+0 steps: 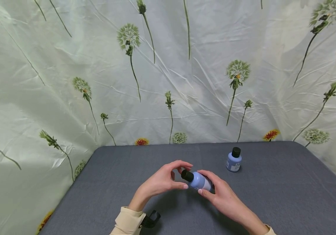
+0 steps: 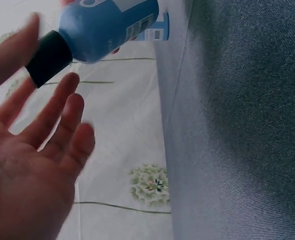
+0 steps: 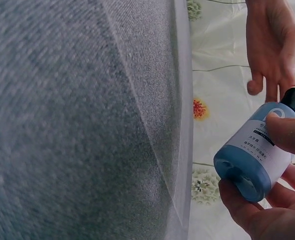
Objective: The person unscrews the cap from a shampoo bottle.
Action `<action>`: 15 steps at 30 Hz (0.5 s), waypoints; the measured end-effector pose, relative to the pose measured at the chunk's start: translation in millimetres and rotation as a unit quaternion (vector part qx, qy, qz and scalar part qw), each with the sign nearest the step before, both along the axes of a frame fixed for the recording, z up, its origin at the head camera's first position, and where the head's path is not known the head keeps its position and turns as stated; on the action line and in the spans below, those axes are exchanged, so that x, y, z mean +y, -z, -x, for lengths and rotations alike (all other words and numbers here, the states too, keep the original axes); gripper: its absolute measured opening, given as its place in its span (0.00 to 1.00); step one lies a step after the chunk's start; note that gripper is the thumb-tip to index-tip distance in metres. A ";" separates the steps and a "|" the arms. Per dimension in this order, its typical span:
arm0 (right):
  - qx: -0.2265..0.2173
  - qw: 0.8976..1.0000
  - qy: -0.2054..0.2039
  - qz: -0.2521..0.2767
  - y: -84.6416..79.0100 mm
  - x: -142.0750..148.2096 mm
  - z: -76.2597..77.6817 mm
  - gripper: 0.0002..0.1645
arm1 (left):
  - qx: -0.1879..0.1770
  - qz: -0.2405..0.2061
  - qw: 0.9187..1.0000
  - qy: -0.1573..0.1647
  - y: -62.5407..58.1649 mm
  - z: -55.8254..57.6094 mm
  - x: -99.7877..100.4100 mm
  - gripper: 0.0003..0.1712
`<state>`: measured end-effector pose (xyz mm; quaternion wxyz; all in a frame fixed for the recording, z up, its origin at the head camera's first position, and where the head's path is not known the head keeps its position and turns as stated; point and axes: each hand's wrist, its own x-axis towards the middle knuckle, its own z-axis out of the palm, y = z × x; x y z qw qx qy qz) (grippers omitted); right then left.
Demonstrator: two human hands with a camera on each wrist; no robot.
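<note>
In the head view, the right hand point(image 1: 222, 196) grips a tilted blue bottle point(image 1: 199, 181) above the table point(image 1: 112, 195), and a second bottle point(image 1: 233, 162) stands toward the table's far right corner. The left wrist view shows the left hand point(image 2: 35, 155) loosely open around the black cap point(image 2: 49, 58), contact unclear. In the right wrist view, the right thumb lies across the held bottle's label point(image 3: 257, 145), fingers by its base.
</note>
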<state>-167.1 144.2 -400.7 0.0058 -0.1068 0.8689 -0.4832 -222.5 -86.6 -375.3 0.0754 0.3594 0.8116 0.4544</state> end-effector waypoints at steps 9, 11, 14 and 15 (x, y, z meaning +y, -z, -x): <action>0.022 1.000 -0.015 0.003 1.7 0.3 -1.5 0.31 | 0.006 -0.045 0.997 0.059 1.3 1.1 -2.5 0.20; 0.019 1.000 -0.018 0.005 2.5 0.1 -1.7 0.31 | 0.005 -0.040 0.998 0.050 1.1 0.9 -2.5 0.19; 0.015 1.000 -0.017 0.004 3.8 -0.3 -1.7 0.31 | 0.003 -0.027 0.999 0.028 0.9 0.8 -2.1 0.17; 0.012 1.000 -0.015 0.004 4.0 -0.7 -1.5 0.31 | 0.003 -0.022 1.000 0.020 0.5 0.8 -1.8 0.16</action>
